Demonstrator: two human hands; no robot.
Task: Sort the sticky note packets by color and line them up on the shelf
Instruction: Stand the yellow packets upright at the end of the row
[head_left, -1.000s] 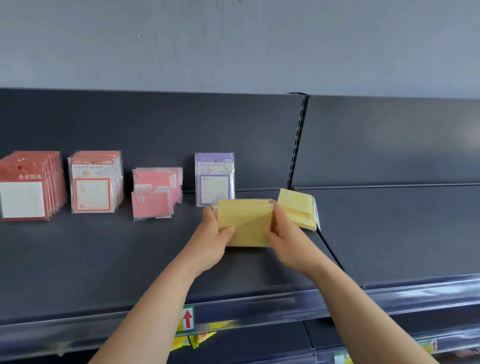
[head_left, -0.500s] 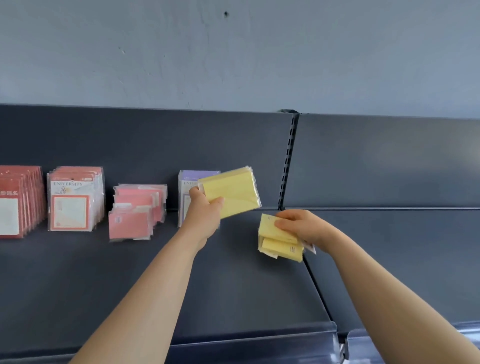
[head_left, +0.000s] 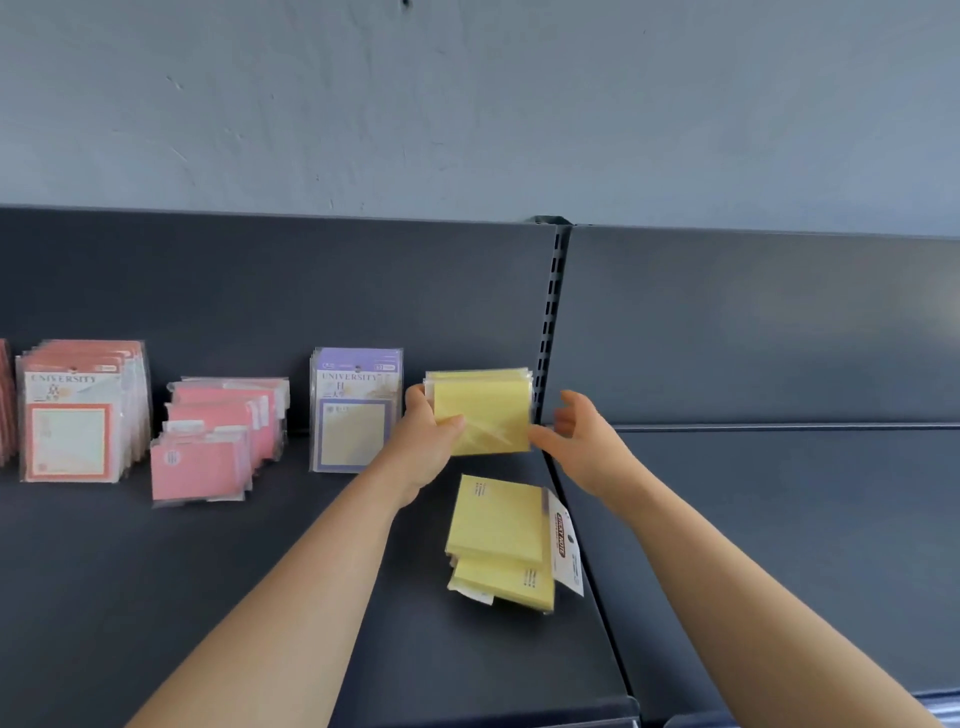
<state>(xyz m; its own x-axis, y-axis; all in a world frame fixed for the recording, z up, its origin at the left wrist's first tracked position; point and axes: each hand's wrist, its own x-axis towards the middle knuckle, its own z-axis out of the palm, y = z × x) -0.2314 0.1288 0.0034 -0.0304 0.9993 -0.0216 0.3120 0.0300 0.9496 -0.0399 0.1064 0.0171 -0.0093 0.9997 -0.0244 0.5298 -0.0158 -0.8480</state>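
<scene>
My left hand (head_left: 423, 441) grips a stack of yellow sticky note packets (head_left: 485, 410), held upright against the back of the dark shelf (head_left: 208, 597), just right of the purple packets (head_left: 356, 410). My right hand (head_left: 576, 436) is at the stack's right edge with fingers spread, its thumb touching the lower right corner. Two more yellow packets (head_left: 501, 540) lie flat on the shelf in front, one over the other. Pink packets (head_left: 218, 441) and red-framed white packets (head_left: 78, 410) stand in rows further left.
A slotted upright post (head_left: 550, 322) divides this shelf from the bare shelf section (head_left: 779, 519) to the right. Darker red packets (head_left: 4, 400) show at the far left edge. A grey wall rises above the shelf.
My left hand has moved the yellow stack right and back, standing it next to the purple packets. My right hand has let go of the two flat yellow packets and come up to the stack.
</scene>
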